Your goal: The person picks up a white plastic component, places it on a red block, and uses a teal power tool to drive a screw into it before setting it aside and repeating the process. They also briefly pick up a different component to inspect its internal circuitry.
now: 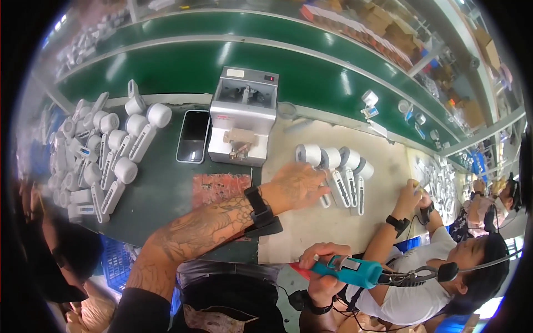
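Observation:
Several white round-headed devices with slotted handles (351,187) lie side by side on the tan work surface in front of me. My left hand (294,186) reaches over to the leftmost white device (308,155), its fingers closed around the handle, whose lower end shows past the fingertips. Close to the table's front edge, my right hand (326,275) grips a teal electric screwdriver (355,271). A hanging cord and metal clip join the rear of that screwdriver.
A grey benchtop machine (244,116) stands at the back beside a phone (193,136). More white devices (105,150) are piled at the left. A red mat (219,188) lies under my left forearm. At the right a co-worker (422,266) works with both hands near other white parts (436,183).

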Demonstrator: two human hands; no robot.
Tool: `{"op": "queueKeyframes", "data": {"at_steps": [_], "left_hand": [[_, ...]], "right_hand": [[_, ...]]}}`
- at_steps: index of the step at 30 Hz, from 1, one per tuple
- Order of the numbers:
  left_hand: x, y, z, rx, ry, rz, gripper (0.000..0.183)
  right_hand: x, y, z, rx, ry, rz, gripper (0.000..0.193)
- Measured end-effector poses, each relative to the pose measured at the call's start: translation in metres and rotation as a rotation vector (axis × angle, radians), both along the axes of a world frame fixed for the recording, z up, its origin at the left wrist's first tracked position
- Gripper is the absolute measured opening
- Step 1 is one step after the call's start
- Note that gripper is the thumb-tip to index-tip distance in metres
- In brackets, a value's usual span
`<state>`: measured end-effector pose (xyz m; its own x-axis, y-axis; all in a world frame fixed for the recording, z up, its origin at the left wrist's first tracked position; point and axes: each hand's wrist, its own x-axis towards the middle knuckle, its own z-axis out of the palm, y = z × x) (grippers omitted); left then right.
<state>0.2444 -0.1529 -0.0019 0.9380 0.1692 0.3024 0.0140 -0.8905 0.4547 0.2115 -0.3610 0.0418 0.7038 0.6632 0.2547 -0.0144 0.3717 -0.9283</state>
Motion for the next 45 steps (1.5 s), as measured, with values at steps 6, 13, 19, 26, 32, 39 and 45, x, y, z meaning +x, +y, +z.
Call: {"op": "queueKeyframes", "data": {"at_steps": [6,13,19,26,32,39,45], "left_hand": [[-0.009,0.007,-0.057,0.113,-0.189,0.103,0.052],[-0.076,0.010,0.021,-0.059,-0.346,0.032,0.048],[-0.130,0.033,0.042,-0.053,-0.120,-0.070,0.042],[-0.156,0.049,0.025,0.129,-0.112,-0.085,0.036],[-0.172,0.045,0.018,-0.011,-0.110,-0.031,0.040],[-0.169,0.057,0.007,-0.093,-0.216,0.037,0.030],[-0.165,0.063,0.015,-0.132,-0.205,0.031,0.027]], "right_hand": [[-0.007,0.013,-0.001,-0.002,0.005,-0.066,0.065],[0.003,0.030,-0.018,-0.029,-0.053,-0.081,0.076],[0.003,0.059,-0.022,-0.098,-0.073,-0.063,0.076],[-0.011,0.074,-0.020,-0.086,-0.033,0.024,0.071],[-0.014,0.073,-0.026,-0.111,-0.132,-0.043,0.070],[-0.007,0.078,-0.035,-0.143,-0.112,-0.082,0.050],[-0.009,0.094,-0.003,-0.109,-0.201,-0.120,0.069]]}}
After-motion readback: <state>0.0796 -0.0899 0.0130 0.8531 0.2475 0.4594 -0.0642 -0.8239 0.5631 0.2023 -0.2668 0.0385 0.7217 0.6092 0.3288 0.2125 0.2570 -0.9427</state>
